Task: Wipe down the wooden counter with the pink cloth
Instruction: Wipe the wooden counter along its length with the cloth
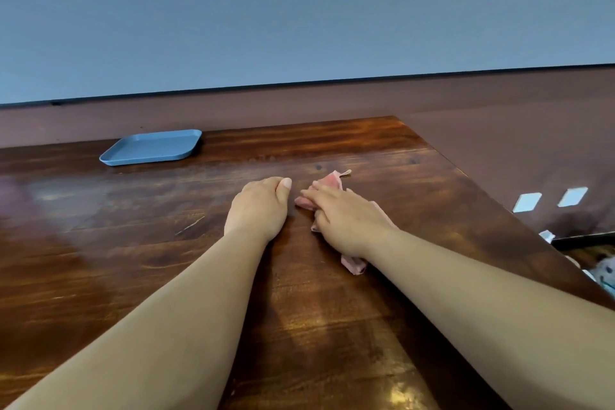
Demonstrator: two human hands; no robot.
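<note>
**Wiping under way near the counter's far right corner**

Head view: the right hand (pixel 346 216) lies flat on the pink cloth (pixel 332 181), fingers straight and pointing toward 11 o'clock, pressing the cloth down onto the wooden counter (pixel 133 260). The cloth is bunched under the palm; one end pokes out past the fingertips at 12 o'clock, another trails out under the wrist at 5 o'clock. Cloth and hand sit just right of the picture's centre, near the counter's far right corner.

The left hand (pixel 259 206) rests on the wood just beside the right one, at its 9 o'clock. Its fingers are curled under, thumb tucked alongside, and it holds nothing that can be seen. It seems only to brace the body.

A blue tray (pixel 151 147) sits well apart at 10 o'clock from the hands, close to the counter's back edge.

By my reading, the wiping stroke itself is the step in hand. A large stretch of counter toward 8 and 9 o'clock lies away from the cloth, so the next move likely calls for sweeping leftward with steady downward pressure. The left hand would need to clear the path, and the tray may need lifting to reach beneath it.
</note>
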